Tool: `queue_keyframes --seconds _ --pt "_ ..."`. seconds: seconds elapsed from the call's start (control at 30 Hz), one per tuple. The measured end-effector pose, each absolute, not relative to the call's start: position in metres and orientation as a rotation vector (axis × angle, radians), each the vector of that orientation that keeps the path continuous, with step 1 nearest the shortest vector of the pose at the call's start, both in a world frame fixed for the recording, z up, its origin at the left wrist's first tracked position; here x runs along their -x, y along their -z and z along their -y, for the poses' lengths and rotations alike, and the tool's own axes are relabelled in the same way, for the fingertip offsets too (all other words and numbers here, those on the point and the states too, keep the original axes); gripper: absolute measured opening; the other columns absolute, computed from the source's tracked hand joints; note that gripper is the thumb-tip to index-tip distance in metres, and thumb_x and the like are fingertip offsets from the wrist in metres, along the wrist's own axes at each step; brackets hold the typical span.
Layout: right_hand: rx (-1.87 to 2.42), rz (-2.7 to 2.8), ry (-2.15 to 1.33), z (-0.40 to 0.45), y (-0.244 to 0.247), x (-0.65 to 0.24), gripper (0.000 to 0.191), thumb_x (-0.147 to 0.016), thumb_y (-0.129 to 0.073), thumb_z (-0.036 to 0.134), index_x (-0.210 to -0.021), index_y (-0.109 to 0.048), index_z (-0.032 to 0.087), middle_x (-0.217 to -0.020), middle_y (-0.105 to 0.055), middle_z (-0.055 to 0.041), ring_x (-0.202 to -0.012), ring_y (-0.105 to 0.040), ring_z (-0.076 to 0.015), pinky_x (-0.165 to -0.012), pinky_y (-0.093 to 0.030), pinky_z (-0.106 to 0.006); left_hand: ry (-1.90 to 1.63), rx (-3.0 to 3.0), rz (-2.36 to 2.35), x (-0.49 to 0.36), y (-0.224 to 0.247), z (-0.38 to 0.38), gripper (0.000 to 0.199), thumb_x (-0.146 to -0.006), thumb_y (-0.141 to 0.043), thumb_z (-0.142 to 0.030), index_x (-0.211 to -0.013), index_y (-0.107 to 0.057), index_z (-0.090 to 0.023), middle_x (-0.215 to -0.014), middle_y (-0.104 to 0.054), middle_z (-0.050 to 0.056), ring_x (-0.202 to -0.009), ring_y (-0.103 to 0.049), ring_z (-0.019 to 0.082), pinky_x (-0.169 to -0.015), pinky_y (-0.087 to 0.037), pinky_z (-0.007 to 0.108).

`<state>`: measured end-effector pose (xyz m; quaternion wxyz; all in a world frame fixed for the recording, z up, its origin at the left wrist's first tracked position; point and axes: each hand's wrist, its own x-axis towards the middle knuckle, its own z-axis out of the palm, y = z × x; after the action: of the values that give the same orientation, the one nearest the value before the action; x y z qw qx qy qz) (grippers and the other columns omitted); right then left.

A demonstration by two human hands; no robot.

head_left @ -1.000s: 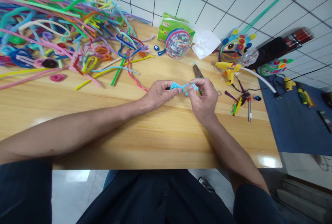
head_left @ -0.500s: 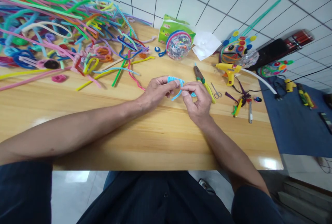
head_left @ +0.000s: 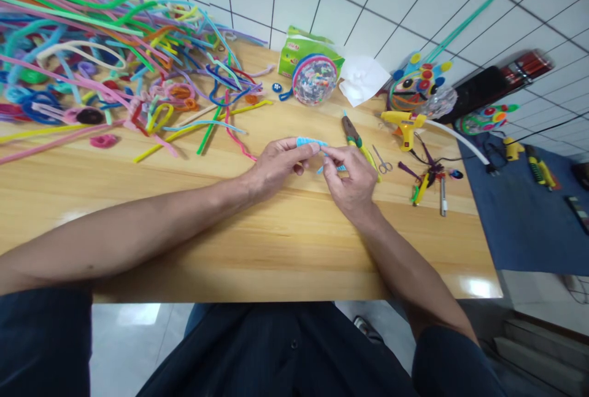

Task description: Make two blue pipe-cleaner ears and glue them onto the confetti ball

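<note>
A light blue pipe cleaner [head_left: 310, 141], coiled or folded into tight rows, spans the gap between my two hands above the table. My left hand [head_left: 286, 159] pinches its left part between thumb and fingers. With thumb and forefinger, my right hand [head_left: 352, 176] grips it close to the left fingertips; my fingers hide much of the piece. A short blue end shows beneath the right fingers. Just beyond my right hand lie pliers [head_left: 352, 132] with green and yellow handles and small scissors [head_left: 384, 165].
A large heap of coloured pipe cleaners [head_left: 92, 35] covers the table's left side. Toward the wall are a green tissue pack [head_left: 294, 47], a round clear container [head_left: 315, 81] and white tissue [head_left: 362, 80]. A yellow glue gun [head_left: 404, 126] and a cutter knife [head_left: 443, 196] lie right.
The loose blue end that hung between my hands has swung right, under my right fingers. My right fingertips have closed in on my left ones. My left hand has barely moved.
</note>
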<state>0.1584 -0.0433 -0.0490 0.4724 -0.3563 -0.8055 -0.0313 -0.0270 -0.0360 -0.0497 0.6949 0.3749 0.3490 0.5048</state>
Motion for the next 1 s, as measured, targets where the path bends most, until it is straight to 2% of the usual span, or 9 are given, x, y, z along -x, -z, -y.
queue_keyframes --seconds 0.3,0.43,0.57,0.7,0.83,1.0 --pt "0.945 1.965 -0.031 0.045 0.054 -0.159 0.025 -0.102 -0.067 0.015 -0.116 -0.083 0.028 -0.1 -0.085 -0.0051 -0.09 -0.079 -0.0217 -0.084 -0.065 -0.04 -1.05 -0.679 -0.705 0.027 0.047 0.038 0.03 -0.074 -0.098 -0.04 -0.088 -0.083 -0.018 -0.086 -0.074 0.001 -0.068 -0.058 0.009 -0.06 -0.043 0.021" --pt "0.963 1.965 -0.014 0.045 0.051 -0.158 0.023 -0.102 -0.067 0.016 -0.115 -0.083 0.028 -0.099 -0.085 -0.0048 -0.088 -0.079 -0.0212 -0.081 -0.066 -0.039 -1.036 -0.674 -0.704 0.028 0.045 0.037 0.032 -0.079 -0.094 -0.047 -0.085 -0.079 -0.019 -0.084 -0.073 0.002 -0.069 -0.06 0.011 -0.061 -0.044 0.023" --pt "0.971 1.974 -0.076 0.048 0.047 -0.155 0.02 -0.102 -0.066 0.017 -0.111 -0.081 0.027 -0.096 -0.084 -0.0035 -0.086 -0.079 -0.0197 -0.08 -0.065 -0.038 -1.036 -0.709 -0.749 0.029 0.044 0.035 0.036 -0.077 -0.096 -0.049 -0.077 -0.077 -0.018 -0.078 -0.069 0.001 -0.068 -0.058 0.01 -0.06 -0.043 0.023" --pt "1.025 1.857 -0.342 0.052 0.046 -0.151 0.012 -0.097 -0.073 0.022 -0.108 -0.074 0.027 -0.091 -0.081 0.0003 -0.08 -0.076 -0.0169 -0.076 -0.063 -0.035 -1.064 -0.747 -0.778 0.029 0.044 0.036 0.037 -0.075 -0.096 -0.045 -0.068 -0.072 -0.018 -0.071 -0.064 -0.001 -0.066 -0.054 0.01 -0.059 -0.041 0.022" --pt "1.062 1.666 -0.677 0.052 0.048 -0.148 0.014 -0.094 -0.076 0.027 -0.104 -0.067 0.027 -0.085 -0.076 0.0041 -0.075 -0.072 -0.0138 -0.071 -0.058 -0.031 -1.097 -0.782 -0.767 0.027 0.045 0.036 0.039 -0.073 -0.097 -0.046 -0.067 -0.071 -0.018 -0.069 -0.062 -0.001 -0.065 -0.052 0.01 -0.059 -0.041 0.022" --pt "1.082 1.564 -0.886 0.048 0.049 -0.147 0.02 -0.092 -0.078 0.031 -0.105 -0.063 0.027 -0.08 -0.072 0.0069 -0.069 -0.067 -0.0118 -0.067 -0.052 -0.03 -1.138 -0.84 -0.805 0.026 0.049 0.035 0.038 -0.072 -0.094 -0.047 -0.067 -0.071 -0.018 -0.068 -0.062 0.0 -0.064 -0.05 0.01 -0.06 -0.04 0.024"
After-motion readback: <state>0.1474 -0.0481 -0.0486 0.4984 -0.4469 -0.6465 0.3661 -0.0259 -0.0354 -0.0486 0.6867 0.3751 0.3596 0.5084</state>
